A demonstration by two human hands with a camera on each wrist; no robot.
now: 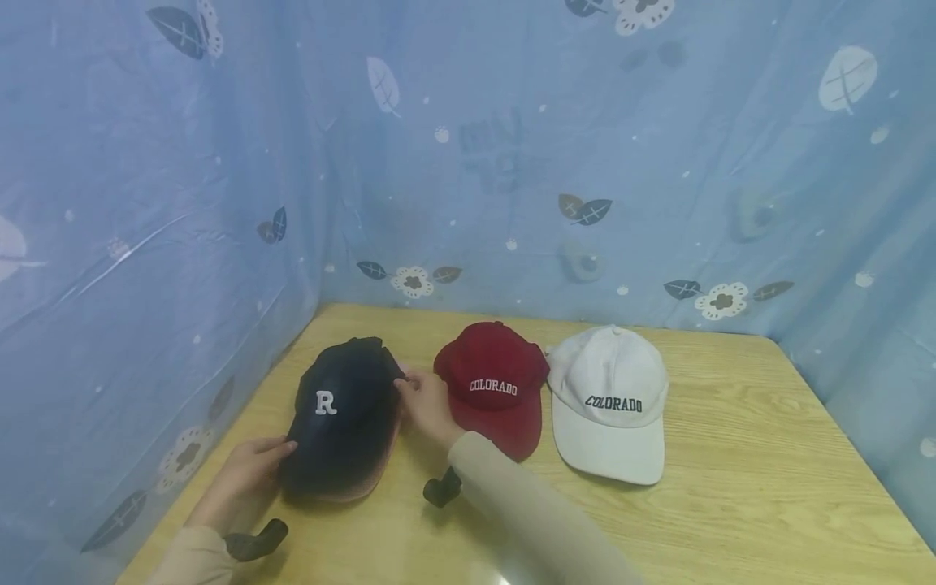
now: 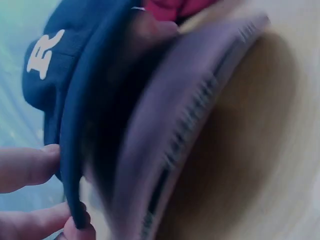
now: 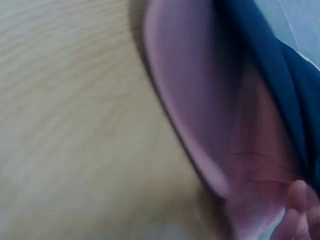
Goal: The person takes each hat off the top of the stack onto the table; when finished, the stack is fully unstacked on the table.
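Both hands hold a dark navy cap with a white R on its front, at the left of the table. My left hand pinches the cap's brim at its lower left; in the left wrist view, thumb and fingers lie on either side of the brim edge. My right hand grips the cap's right edge, fingertips at the rim. Under the navy brim shows a mauve, brim-shaped piece with dark marks along its edge, a gap between the two. Its smooth mauve face also appears in the right wrist view.
A dark red cap lettered COLORADO lies just right of my right hand. Beside it, touching or nearly so, is a white COLORADO cap. All are on a light wooden table, with blue patterned curtains behind and at the sides.
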